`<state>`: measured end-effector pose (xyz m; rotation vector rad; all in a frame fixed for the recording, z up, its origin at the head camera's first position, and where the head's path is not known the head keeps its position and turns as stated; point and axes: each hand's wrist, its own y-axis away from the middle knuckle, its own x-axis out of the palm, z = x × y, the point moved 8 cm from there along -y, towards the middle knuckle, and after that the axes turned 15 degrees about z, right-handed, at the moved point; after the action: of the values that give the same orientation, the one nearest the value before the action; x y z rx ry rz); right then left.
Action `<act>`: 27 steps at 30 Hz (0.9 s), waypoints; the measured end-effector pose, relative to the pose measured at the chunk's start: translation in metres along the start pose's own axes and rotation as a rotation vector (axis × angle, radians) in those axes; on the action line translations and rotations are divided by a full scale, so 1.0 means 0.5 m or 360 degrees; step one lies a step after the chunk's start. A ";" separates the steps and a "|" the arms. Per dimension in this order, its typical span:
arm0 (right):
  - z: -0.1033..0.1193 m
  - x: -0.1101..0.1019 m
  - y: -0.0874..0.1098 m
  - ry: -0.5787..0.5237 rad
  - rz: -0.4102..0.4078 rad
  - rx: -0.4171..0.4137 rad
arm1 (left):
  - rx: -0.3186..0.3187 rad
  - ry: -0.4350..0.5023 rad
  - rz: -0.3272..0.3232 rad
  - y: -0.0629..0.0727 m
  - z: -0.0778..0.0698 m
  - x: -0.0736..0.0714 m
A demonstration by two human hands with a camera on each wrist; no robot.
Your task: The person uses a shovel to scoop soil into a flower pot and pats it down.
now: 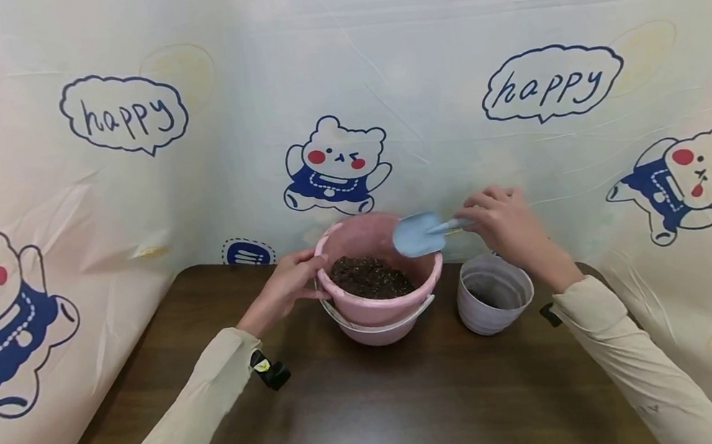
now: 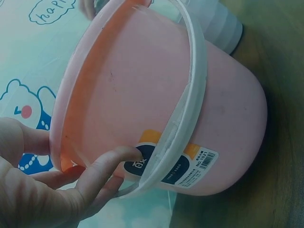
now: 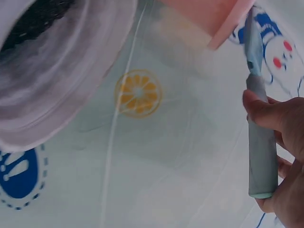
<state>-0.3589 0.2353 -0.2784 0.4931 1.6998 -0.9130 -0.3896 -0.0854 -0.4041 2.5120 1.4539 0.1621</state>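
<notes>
A pink bucket (image 1: 379, 314) with a white handle (image 2: 197, 71) stands on the table, dark soil (image 1: 371, 278) inside it. My left hand (image 1: 287, 283) grips the bucket's rim on the left side; in the left wrist view the thumb and fingers pinch the rim beside a label (image 2: 185, 164). My right hand (image 1: 502, 225) holds a light blue trowel (image 1: 421, 234) by its handle, the blade over the bucket's right rim. Below that hand sits a grey-white plant pot (image 1: 492, 309); dark soil (image 3: 35, 21) shows inside it in the right wrist view.
The dark brown wooden table (image 1: 376, 415) runs toward me. A pale printed cloth (image 1: 415, 42) with bears and "happy" bubbles hangs behind it and at both sides, close to the bucket and pot.
</notes>
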 end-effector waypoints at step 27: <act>0.126 0.140 -0.187 0.1064 0.0402 -0.0156 | 0.0009 0.0013 0.0009 -0.002 -0.005 -0.002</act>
<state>-0.4094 0.1201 -0.3208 0.9998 2.1968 -0.4977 -0.3912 -0.0854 -0.4017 2.5227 1.4527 0.1700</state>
